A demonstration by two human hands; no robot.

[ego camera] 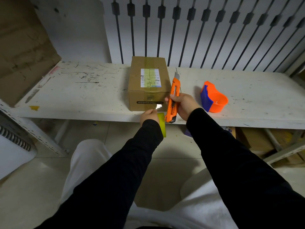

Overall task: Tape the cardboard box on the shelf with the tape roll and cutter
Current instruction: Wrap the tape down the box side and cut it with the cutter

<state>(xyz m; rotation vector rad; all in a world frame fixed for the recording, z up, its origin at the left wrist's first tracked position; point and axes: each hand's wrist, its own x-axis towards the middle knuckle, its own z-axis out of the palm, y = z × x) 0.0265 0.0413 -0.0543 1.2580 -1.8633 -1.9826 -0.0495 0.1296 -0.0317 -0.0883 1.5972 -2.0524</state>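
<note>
A small brown cardboard box (148,83) with a white label and a clear tape strip along its top stands on the white shelf (82,93). Just below the box's front face, my left hand (149,116) holds a yellowish tape roll (162,123), with a shiny tape end pulled up toward the box front. My right hand (183,104) grips an orange utility cutter (173,100) right of the box, with its blade extended and pointing away from me.
An orange and blue tape dispenser (213,99) lies on the shelf to the right of the cutter. A large cardboard sheet (21,47) leans at the far left. More boxes (257,139) sit under the shelf at the right. A barred white panel (198,30) stands behind.
</note>
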